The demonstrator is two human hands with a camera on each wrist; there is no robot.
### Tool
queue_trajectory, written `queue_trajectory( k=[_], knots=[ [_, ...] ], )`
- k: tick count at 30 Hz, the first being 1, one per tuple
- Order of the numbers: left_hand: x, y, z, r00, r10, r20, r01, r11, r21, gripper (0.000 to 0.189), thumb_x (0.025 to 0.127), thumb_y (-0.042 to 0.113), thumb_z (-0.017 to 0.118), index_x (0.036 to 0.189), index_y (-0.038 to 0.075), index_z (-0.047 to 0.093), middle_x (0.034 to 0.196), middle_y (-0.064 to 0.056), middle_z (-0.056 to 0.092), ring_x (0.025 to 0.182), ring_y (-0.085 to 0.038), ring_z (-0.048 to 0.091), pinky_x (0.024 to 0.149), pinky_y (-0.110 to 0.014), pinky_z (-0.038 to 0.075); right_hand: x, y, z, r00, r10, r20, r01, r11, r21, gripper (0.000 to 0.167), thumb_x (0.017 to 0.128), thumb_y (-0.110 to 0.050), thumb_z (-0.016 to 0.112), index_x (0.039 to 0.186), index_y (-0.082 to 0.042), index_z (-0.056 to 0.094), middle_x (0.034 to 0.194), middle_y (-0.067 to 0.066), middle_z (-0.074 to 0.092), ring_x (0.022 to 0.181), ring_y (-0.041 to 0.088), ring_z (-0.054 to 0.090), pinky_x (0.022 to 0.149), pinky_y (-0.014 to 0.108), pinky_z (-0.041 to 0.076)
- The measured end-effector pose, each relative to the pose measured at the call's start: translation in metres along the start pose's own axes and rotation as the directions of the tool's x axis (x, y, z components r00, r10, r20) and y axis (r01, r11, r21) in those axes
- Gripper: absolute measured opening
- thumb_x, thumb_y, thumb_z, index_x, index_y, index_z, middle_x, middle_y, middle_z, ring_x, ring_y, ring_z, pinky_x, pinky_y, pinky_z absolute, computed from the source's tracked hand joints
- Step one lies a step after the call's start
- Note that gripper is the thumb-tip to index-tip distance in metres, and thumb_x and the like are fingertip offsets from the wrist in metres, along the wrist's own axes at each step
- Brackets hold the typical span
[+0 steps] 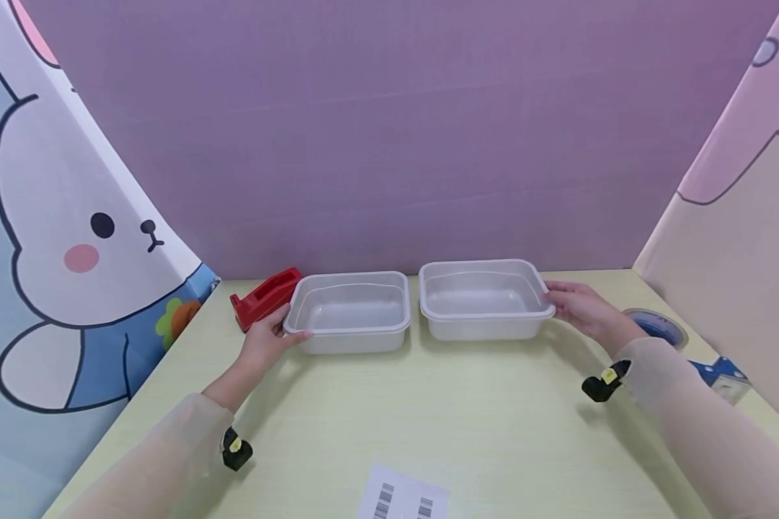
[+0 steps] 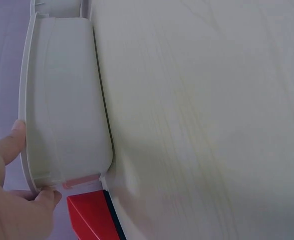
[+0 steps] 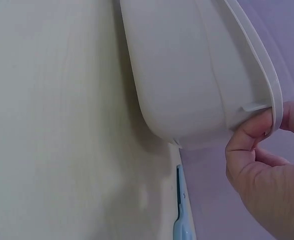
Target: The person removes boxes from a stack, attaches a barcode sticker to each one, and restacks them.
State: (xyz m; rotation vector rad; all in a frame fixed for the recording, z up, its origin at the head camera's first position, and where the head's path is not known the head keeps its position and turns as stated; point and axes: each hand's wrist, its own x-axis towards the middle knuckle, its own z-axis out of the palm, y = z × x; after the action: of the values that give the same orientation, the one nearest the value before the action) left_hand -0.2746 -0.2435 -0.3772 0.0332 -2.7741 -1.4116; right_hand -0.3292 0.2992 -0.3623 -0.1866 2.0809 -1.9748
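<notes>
Pale yellow is shown by the surface [image 1: 422,411], near whose far edge the right tray [image 1: 483,330] and left tray [image 1: 357,343] are set side by side. Each is grasped at its outer end, by the grip of the right hand [image 1: 584,310] and left hand [image 1: 266,342] respectively, presumably because free hold is offered there. Towards the far left corner, a red dispenser [image 1: 266,297] is placed, apparently out of the way; a round blue item [image 1: 657,329] is laid by the right edge.
</notes>
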Motion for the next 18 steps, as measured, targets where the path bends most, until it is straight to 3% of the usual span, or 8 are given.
queue_trajectory(
  k=[11, 15, 18],
  knots=[
    [0.0, -0.001, 0.0, 1.0, 0.016, -0.002, -0.016, 1.0, -0.004, 0.081, 0.09, 0.026, 0.069, 0.154, 0.011, 0.022, 0.157, -0.019, 0.029, 0.143, -0.039, 0.029, 0.11, -0.048, 0.038, -0.004, 0.012, 0.002, 0.999, 0.026, -0.032, -0.029, 0.995, -0.093, 0.065, 0.099, -0.009, 0.051, 0.148, 0.013, 0.015, 0.107, -0.014, 0.057, 0.096, -0.002, 0.058, 0.084, 0.015, 0.053],
    [0.0, -0.002, 0.001, 1.0, 0.012, 0.0, -0.012, 1.0, -0.014, 0.08, 0.091, 0.024, 0.069, 0.154, 0.011, 0.022, 0.157, -0.019, 0.028, 0.143, -0.039, 0.028, 0.11, -0.048, 0.038, -0.004, 0.012, 0.005, 0.997, 0.041, -0.063, -0.049, 0.99, -0.134, 0.063, 0.1, -0.011, 0.049, 0.148, 0.012, 0.017, 0.128, 0.007, 0.054, 0.095, -0.005, 0.056, 0.085, 0.015, 0.053],
    [0.0, -0.003, 0.001, 1.0, 0.006, 0.0, -0.006, 1.0, -0.023, 0.081, 0.091, 0.026, 0.069, 0.155, 0.011, 0.021, 0.158, -0.018, 0.027, 0.144, -0.039, 0.027, 0.111, -0.048, 0.037, -0.004, 0.01, 0.007, 0.996, 0.059, -0.073, -0.071, 0.983, -0.172, 0.062, 0.101, -0.014, 0.047, 0.149, 0.009, 0.017, 0.148, 0.025, 0.034, 0.098, -0.005, 0.053, 0.085, 0.013, 0.051]
  ],
)
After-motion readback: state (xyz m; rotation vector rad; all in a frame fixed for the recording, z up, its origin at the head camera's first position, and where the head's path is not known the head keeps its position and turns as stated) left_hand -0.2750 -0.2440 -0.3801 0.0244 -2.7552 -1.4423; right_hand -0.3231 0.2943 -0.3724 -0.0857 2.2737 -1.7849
